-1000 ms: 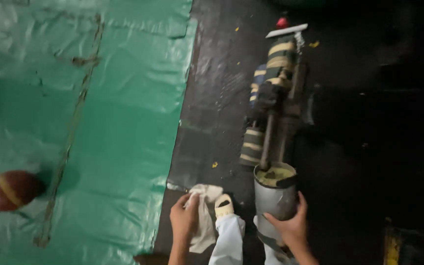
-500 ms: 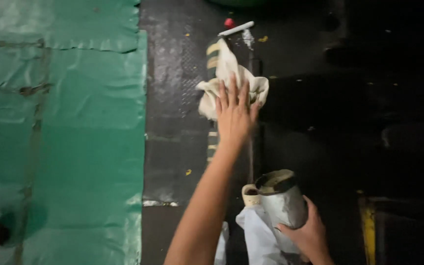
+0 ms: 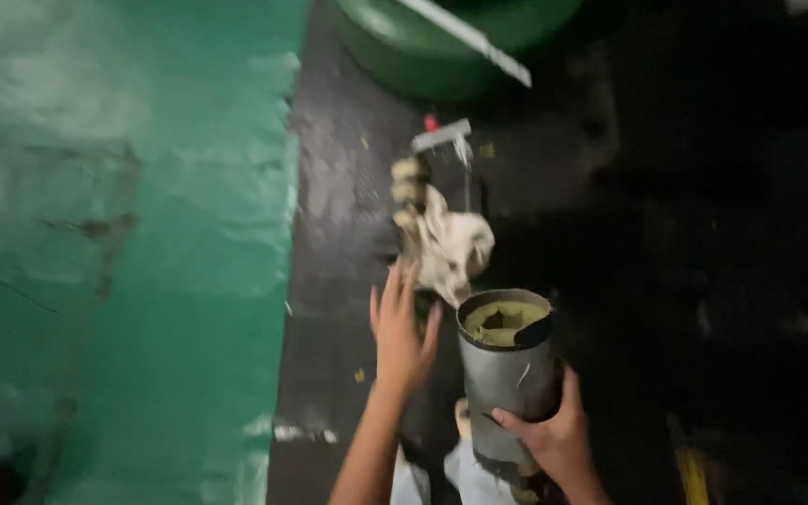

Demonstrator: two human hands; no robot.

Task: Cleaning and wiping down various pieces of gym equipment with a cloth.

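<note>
the right hand [image 3: 549, 435] is wrapped around the lower side of a grey metal can [image 3: 507, 369], thumb across the front, holding it upright; yellowish paste fills its top. the left hand [image 3: 401, 327] is held flat with fingers spread, palm down, holding nothing, just below a pale rag [image 3: 451, 243] draped on a striped tool [image 3: 409, 187] on the dark floor [image 3: 339, 243]. a green sheet [image 3: 123, 234] lies left, a green tub [image 3: 441, 42] beyond.

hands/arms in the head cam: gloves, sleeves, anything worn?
Both bare. Left hand has no glove, and its forearm is uncovered down to the frame edge. Right hand also has no glove or visible sleeve. The picture is too blurred to tell rings or a watch.
</note>
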